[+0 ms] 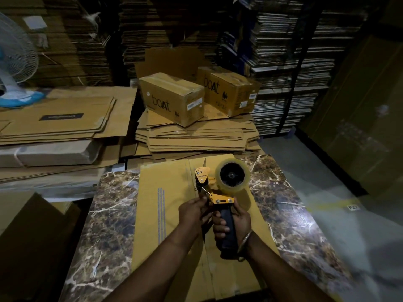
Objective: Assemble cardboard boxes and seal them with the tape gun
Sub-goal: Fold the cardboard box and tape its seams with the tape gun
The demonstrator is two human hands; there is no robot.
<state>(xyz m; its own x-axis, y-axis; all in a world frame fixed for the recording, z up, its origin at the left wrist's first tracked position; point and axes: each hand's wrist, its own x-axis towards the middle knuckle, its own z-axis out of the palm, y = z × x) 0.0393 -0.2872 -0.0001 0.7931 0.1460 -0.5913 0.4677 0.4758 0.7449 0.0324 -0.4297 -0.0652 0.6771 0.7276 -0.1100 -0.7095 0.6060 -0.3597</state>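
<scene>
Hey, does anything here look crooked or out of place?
The two sealed boxes sit skewed on an untidy stack of flat cardboard. Nothing looks damaged. The tape gun looks fine.

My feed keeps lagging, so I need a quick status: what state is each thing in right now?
Tape gun: held above the table, roll loaded.
Right hand: grips the black handle.
Left hand: fingers pinch at the gun's front.
Flat box: unfolded, lying on the marble table.
Two boat boxes: assembled, closed, on the flat cardboard stack.
Fan: running or not, cannot tell.
</scene>
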